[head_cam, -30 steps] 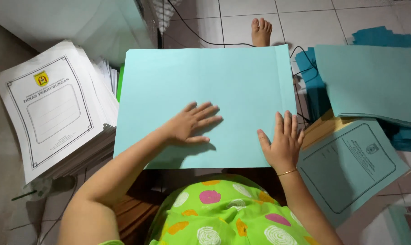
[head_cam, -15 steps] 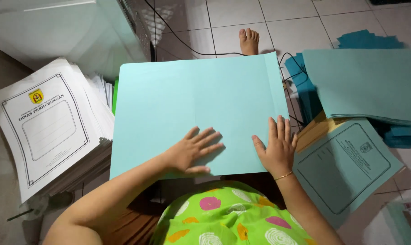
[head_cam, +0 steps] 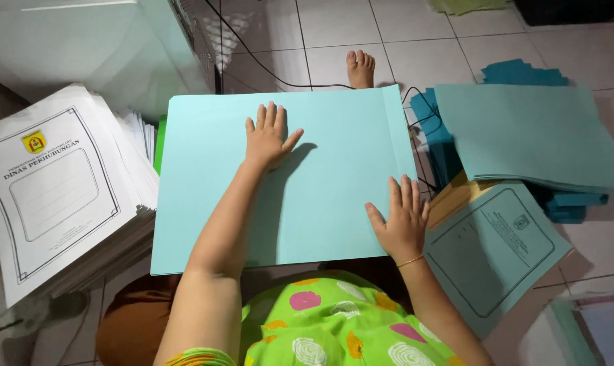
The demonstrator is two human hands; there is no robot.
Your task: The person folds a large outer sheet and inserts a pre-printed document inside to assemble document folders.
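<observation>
Head view: left hand (head_cam: 267, 135) flat, fingers spread, pressing light blue folder (head_cam: 286, 183) toward twelve o'clock; right hand (head_cam: 401, 220) flat, grasping nothing, at folder's four o'clock edge. Long axis nine-to-three across lap.

A large light-blue paper folder (head_cam: 334, 176) lies flat and closed, its long edges running left to right, just right of the white printed-cover stack (head_cam: 56, 190), its near edge beside that stack's lower corner.
</observation>
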